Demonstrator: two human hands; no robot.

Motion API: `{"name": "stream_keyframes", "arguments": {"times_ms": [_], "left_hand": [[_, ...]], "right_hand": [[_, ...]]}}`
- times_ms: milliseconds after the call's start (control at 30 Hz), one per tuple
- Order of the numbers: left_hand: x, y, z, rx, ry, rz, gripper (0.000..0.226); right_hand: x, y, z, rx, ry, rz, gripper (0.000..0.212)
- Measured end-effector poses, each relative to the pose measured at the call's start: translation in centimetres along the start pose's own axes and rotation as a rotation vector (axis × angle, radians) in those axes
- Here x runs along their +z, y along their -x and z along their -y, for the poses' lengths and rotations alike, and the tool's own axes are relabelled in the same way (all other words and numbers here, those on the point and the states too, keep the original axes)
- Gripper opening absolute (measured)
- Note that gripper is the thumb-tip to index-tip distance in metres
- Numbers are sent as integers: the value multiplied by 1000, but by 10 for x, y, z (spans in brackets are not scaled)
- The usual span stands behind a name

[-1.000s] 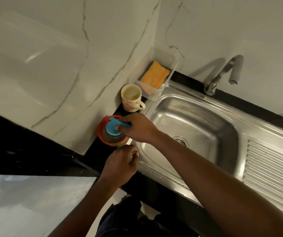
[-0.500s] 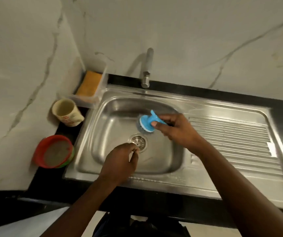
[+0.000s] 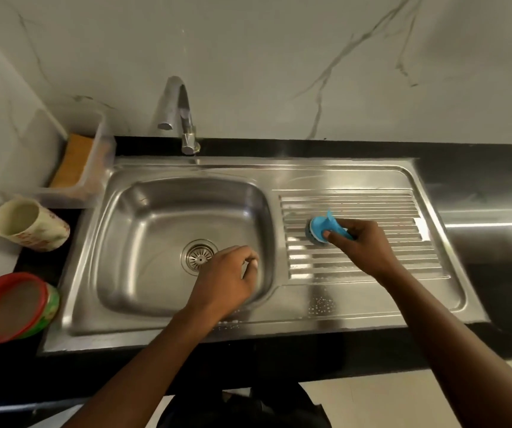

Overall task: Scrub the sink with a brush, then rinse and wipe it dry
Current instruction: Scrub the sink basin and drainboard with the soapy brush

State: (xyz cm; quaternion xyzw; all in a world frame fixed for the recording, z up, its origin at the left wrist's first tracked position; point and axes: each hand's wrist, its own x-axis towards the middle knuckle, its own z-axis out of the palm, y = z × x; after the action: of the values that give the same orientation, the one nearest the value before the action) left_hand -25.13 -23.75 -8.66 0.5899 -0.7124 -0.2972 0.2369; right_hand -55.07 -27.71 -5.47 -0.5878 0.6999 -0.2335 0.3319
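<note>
Head view. R hand [image 3: 363, 245] is over the drainboard [image 3: 372, 268], fingers + thumb curled round the blue handle of the brush [image 3: 321, 228]. Bristle head is down on the ribs near the board's left end, just right of the basin lip. The ribbed run stretches right of the brush out to the raised rim.

L hand [image 3: 227, 279] hangs over the basin's front-right corner, just right of the drain [image 3: 198, 257]. Fingers loosely curled, nothing seen in them. Tips blurred, can't tell if they touch steel.

Sink [image 3: 143, 211]: steel basin w/ rounded corners. Droplets on the front rim and on the flat strip below the ribs. Tap [image 3: 177, 112] stands at the back rim, spout turned left.

Left of sink, on the black counter [image 3: 480, 180]: clear tray [image 3: 100, 180] w/ orange sponge [image 3: 74, 162] in the back corner, mug [image 3: 29, 225] in front of it, red-lidded tub [image 3: 10, 307] nearest me. All three sit between the sink's left rim and the wall. More counter runs right of the sink.
</note>
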Motion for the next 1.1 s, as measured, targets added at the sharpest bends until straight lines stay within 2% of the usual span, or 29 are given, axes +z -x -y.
{"name": "stream_keyframes", "arguments": {"times_ms": [133, 233, 300, 367, 467, 600, 700, 800, 933, 1000, 1100], "left_hand": [[3, -2, -3, -11, -10, 5, 21], [3, 1, -2, -26, -18, -7, 18], [5, 1, -1, -36, -27, -12, 18], [8, 2, 0, -50, -31, -2, 21], [13, 0, 0, -64, -29, 29, 22], [18, -1, -1, -62, -24, 31, 21], [21, 1, -1, -74, -27, 40, 24], [25, 3, -4, -83, -34, 30, 23], [34, 1, -9, -68, -40, 49, 22], [38, -2, -12, -52, -43, 51, 19], [45, -7, -19, -29, -45, 48, 13]], "right_hand": [[29, -15, -13, 63, 208, -83, 44], [63, -23, -8, 95, 194, -145, 45], [85, -23, -1, 48, 183, -120, 48], [95, -17, 0, -21, 254, -1, 49], [81, -6, -16, -70, 339, 85, 51], [52, -18, -38, 9, 345, -23, 51], [51, -33, -30, 33, 317, -82, 47], [69, -37, -14, 48, 244, -53, 47], [88, -21, -9, -41, 273, 30, 53], [82, -8, -20, -60, 301, 53, 54], [47, -1, -47, 8, 338, 16, 51]]}}
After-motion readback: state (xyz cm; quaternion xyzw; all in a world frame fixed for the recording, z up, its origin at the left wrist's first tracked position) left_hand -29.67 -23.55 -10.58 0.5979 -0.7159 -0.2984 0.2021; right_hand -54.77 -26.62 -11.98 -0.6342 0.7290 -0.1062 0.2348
